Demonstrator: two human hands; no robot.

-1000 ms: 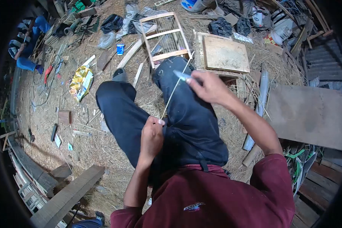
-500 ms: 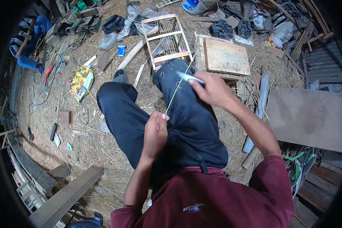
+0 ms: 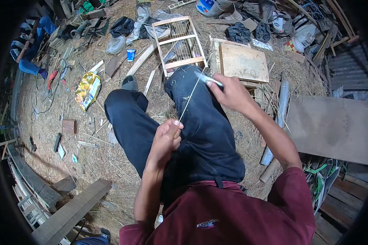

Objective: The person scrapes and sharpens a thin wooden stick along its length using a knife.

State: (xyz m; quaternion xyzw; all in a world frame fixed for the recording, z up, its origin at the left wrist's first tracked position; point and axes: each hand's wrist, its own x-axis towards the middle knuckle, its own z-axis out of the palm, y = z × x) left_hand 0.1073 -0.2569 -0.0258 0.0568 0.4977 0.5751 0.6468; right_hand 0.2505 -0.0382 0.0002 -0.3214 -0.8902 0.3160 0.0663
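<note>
My left hand [image 3: 167, 136] is closed around the lower end of a thin pale strip [image 3: 188, 102], which slants up and right over my thigh. In my right hand [image 3: 230, 93] is a knife [image 3: 209, 79], its blade against the strip's upper part near my knee. Small shavings lie on the dark trousers around the strip. Just beyond the knee a wooden frame with thin bars [image 3: 177, 38] rests on the ground.
Right of the frame sits a wooden board [image 3: 244, 62] on a box. A brown sheet [image 3: 333, 126] lies at the right, a yellow packet [image 3: 88, 90] at the left. A beam [image 3: 75, 210] juts in lower left. Another person [image 3: 30, 51] sits upper left.
The knife has shifted slightly right and stays at the strip's upper part. My left hand has moved a little up and right, and the strip stands steeper.
</note>
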